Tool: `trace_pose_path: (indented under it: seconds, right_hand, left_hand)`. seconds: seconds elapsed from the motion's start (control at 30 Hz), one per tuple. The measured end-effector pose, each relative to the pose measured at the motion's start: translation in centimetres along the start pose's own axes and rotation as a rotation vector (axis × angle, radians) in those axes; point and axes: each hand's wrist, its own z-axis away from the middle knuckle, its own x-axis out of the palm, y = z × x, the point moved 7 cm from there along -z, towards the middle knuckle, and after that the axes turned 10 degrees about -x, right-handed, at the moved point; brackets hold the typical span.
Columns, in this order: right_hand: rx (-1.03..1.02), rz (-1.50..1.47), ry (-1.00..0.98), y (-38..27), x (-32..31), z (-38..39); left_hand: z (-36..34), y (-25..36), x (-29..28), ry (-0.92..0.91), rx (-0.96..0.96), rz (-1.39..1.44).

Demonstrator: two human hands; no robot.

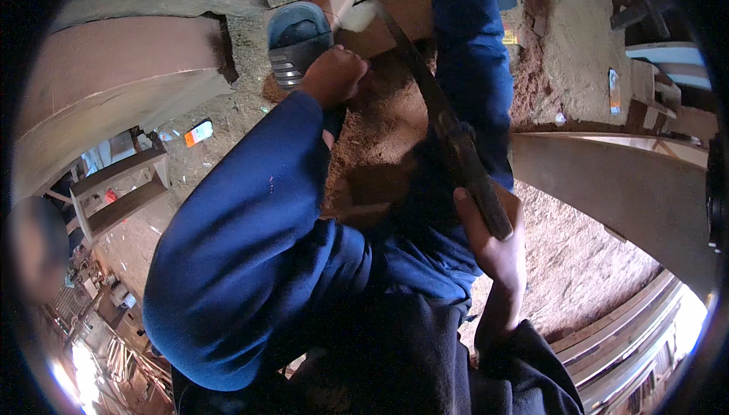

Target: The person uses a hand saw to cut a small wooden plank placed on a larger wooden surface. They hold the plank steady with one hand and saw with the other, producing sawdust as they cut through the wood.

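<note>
My right hand point(501, 240) is wrapped round the straight handle of a long, narrow, dark-bladed tool point(414, 66), much like a machete. Its blade slants up and left to a thin tip over a pale piece of wood point(355, 14); whether it touches cannot be made out. Behind that lies a brown wooden block point(406, 16). What appears to be my bare left foot point(334, 77) rests beside a grey slide sandal point(298, 44). Both my legs are in blue trousers. No part of my left hand shows clearly; a small skin patch under the left shin is unclear.
Thick timber pieces point(137, 73) stand at the upper left, above a small wooden frame point(121, 191). A long board point(623, 195) runs along the right, with stacked planks point(623, 331) below. Sawdust point(380, 126) covers ground between my legs. Another person point(38, 252) is at the left edge.
</note>
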Motion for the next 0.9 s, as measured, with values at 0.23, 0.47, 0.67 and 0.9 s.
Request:
trace_pose_path:
  seconds: [0.23, 0.47, 0.67, 0.9]
  right_hand:
    - [-0.121, -0.086, 0.036, 2.0, 2.5, -3.5]
    - [-0.050, -0.023, 0.046, 0.3, 0.2, 0.1]
    - [-0.052, -0.064, -0.046, 0.8, 2.4, -3.6]
    - [-0.085, -0.049, -0.022, 0.3, 2.5, -1.7]
  left_hand:
    - [-0.7, -1.1, 2.5, -0.100, -0.074, 0.098]
    - [-0.6, 0.3, 0.6, 0.025, 0.016, 0.043]
    - [0.0, -0.7, 1.6, -0.001, 0.014, -0.065]
    - [-0.4, -0.1, 0.2, -0.067, 0.000, -0.015]
